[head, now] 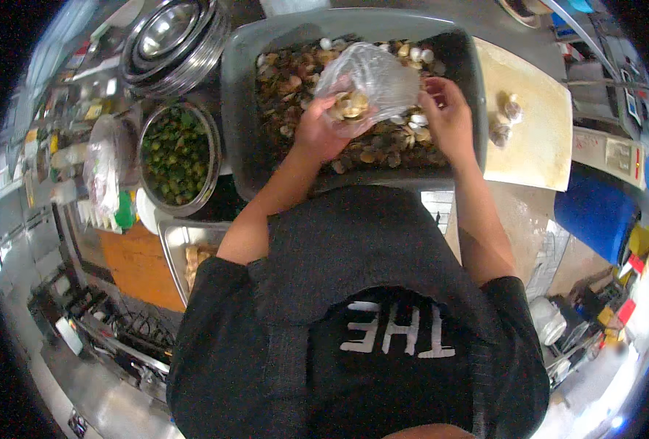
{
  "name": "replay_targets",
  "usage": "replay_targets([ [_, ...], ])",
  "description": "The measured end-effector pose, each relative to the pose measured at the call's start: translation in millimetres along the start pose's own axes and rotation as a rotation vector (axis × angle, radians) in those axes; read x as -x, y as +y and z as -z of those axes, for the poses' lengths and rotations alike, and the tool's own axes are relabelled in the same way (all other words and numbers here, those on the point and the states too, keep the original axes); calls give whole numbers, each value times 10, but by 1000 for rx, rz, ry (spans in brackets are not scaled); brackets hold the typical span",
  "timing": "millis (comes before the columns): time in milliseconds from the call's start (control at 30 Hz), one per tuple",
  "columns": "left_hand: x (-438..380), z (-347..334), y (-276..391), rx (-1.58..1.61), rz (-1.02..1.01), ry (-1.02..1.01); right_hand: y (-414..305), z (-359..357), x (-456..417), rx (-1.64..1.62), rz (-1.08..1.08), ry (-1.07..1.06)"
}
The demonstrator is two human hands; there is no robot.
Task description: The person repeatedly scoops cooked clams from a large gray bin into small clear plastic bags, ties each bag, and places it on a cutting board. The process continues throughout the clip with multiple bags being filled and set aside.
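A grey plastic tub [236,110] in front of me holds many small clams [382,153]. Over it, my left hand [324,129] cups the lower part of a clear plastic bag [379,77] with a handful of clams [352,105] inside. On the bag's right side, my right hand [446,112] has its fingers curled close to the plastic; whether they grip it I cannot tell. To the right, several small clear bags with contents, probably clams [508,110], lie on a pale yellow cutting board [538,148].
Stacked metal bowls [165,33] stand at the upper left. Below them is a round container [214,164] of chopped green vegetables. A metal tray [173,236] with pale brown food is near my left elbow. A blue bin [593,208] stands at the right.
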State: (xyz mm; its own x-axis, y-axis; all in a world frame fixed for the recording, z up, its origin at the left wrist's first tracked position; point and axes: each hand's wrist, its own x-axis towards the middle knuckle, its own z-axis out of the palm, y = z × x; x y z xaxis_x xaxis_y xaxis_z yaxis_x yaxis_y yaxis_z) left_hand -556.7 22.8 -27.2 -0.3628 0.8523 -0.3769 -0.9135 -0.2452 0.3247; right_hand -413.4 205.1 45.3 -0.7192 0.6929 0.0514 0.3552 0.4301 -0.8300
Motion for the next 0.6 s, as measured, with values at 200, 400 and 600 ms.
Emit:
replay_targets([
  [200,141,130,95,109,-44,-28,893,-86,-602,512,-116,-15],
  [400,301,227,266,218,-58,-66,1386,-320,-1186,583,-175,-22],
  [600,697,46,615,147,-224,143,1659,-368,-1177,550,6,-25],
])
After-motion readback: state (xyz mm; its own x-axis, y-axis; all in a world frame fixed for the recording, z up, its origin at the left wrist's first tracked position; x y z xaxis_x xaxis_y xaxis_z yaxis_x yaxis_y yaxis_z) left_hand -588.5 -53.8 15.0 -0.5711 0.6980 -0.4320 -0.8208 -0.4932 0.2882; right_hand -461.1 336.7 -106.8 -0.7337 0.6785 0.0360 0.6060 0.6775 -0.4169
